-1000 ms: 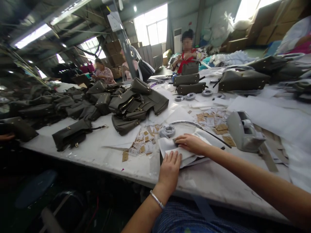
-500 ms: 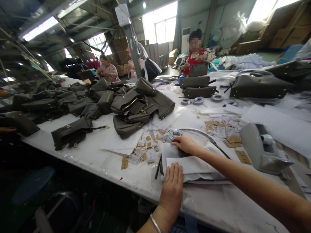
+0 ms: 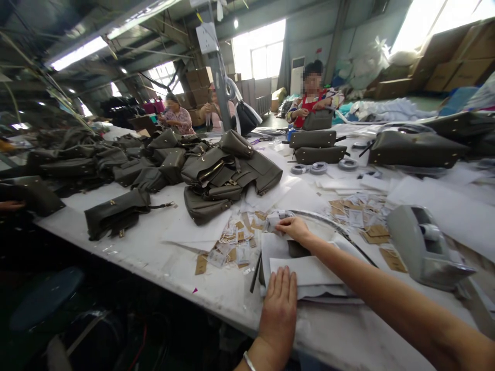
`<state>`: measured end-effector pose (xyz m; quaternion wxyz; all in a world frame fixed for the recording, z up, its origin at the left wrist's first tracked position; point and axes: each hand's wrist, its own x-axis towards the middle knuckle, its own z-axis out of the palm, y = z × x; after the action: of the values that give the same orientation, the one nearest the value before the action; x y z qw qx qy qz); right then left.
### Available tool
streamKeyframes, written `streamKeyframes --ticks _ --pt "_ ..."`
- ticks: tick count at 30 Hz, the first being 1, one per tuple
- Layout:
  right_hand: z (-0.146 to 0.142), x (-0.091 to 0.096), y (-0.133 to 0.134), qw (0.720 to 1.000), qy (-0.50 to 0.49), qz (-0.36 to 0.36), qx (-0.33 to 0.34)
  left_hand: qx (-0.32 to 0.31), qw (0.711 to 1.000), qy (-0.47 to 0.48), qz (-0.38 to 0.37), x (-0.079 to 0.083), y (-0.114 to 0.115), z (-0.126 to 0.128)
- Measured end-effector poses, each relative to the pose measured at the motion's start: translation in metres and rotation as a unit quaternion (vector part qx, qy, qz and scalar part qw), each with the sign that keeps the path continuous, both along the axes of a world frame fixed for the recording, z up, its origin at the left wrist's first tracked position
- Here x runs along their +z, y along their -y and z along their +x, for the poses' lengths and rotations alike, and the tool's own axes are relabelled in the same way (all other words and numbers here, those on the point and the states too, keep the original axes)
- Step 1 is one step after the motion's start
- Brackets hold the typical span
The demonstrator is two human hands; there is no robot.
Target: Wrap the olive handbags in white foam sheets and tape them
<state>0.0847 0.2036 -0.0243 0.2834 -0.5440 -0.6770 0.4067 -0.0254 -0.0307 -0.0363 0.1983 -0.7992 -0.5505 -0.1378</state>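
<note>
Loose tags (image 3: 243, 252) left of both hands; sideways sweep could scatter them. Wrapped coil (image 3: 272, 221) at fingers of right hand (image 3: 294, 229), could roll if nudged; whether pinched, cannot tell. Left hand (image 3: 280, 299) flat, fingers together, on white sheet (image 3: 309, 269); uneven pressure could shift sheet.

The near white sheet (image 3: 309, 270) looks papery and matt, the left bags (image 3: 172, 162) smooth leather, the right tape dispenser (image 3: 408, 247) plastic.
</note>
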Motion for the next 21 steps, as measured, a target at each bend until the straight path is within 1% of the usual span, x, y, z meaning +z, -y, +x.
streamKeyframes --ticks 2,4,7,10,11,13,16,18,21 --pt "0.003 0.006 -0.007 0.999 -0.041 0.015 -0.025 -0.004 1.0 0.003 0.001 0.0 0.0 -0.001" --pt "0.004 0.017 -0.016 0.995 -0.079 0.029 -0.044 -0.01 1.0 0.011 0.009 0.001 0.001 -0.001" --pt "0.005 0.04 -0.027 0.989 -0.124 0.053 -0.058 -0.012 1.0 0.024 0.011 0.001 0.001 -0.001" --pt "0.006 0.065 -0.025 0.984 -0.15 0.082 -0.048 -0.013 0.999 0.029 0.001 0.001 0.0 -0.001" --pt "0.007 0.072 -0.019 0.983 -0.154 0.09 -0.039 -0.015 0.999 0.03 -0.001 0.002 -0.001 -0.001" --pt "0.009 0.084 0.002 0.982 -0.159 0.099 -0.016 -0.021 0.999 0.035 -0.004 0.003 -0.002 -0.003" --pt "0.018 0.092 0.05 0.982 -0.127 0.135 0.028 -0.041 0.997 0.06 -0.024 0.008 -0.003 -0.008" --pt "0.027 0.089 0.084 0.976 -0.081 0.187 0.075 -0.059 0.993 0.085 -0.05 0.012 -0.005 -0.012" --pt "0.04 0.074 0.125 0.948 -0.041 0.264 0.175 -0.085 0.984 0.13 -0.083 0.015 -0.007 -0.02"
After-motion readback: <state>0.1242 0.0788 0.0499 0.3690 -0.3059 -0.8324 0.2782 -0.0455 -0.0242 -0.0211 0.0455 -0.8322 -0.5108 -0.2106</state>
